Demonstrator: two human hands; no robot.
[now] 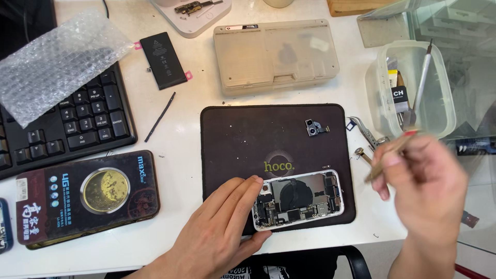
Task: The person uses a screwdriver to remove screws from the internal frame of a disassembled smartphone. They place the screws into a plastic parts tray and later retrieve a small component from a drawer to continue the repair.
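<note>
Lying lengthwise on the dark mat [232, 134], the opened phone [298, 200] has the left hand [222, 227] pressing flat, fingers open, on its near-left end. The right hand [423, 181] pinches tweezers [392, 155], blurred, just right of the mat.

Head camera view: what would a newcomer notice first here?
An opened phone with its innards bare lies on a dark mat mid-table, the left hand steadying its end. The right hand, blurred, holds a thin tool above the mat's right edge. A loose battery lies further back.
</note>
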